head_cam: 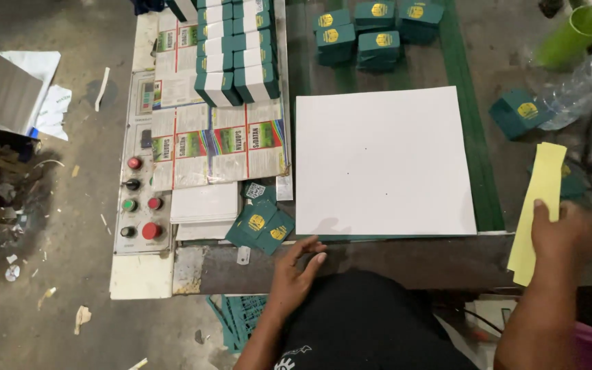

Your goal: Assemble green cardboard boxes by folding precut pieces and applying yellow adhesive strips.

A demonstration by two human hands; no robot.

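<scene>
Head view | my right hand (562, 231) pinches yellow paper strip (537, 212) at worktop's right edge | my left hand (296, 268) rests open, empty, at near edge below white sheet (384, 162)

Head view, straight down, near workbench (392, 264)

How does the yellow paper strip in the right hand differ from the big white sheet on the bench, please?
The yellow paper strip is narrow and long; the white sheet is broad and nearly square. The strip is gripped by the right hand; the sheet lies flat, with the left hand just below it. Both are plain paper.
</scene>
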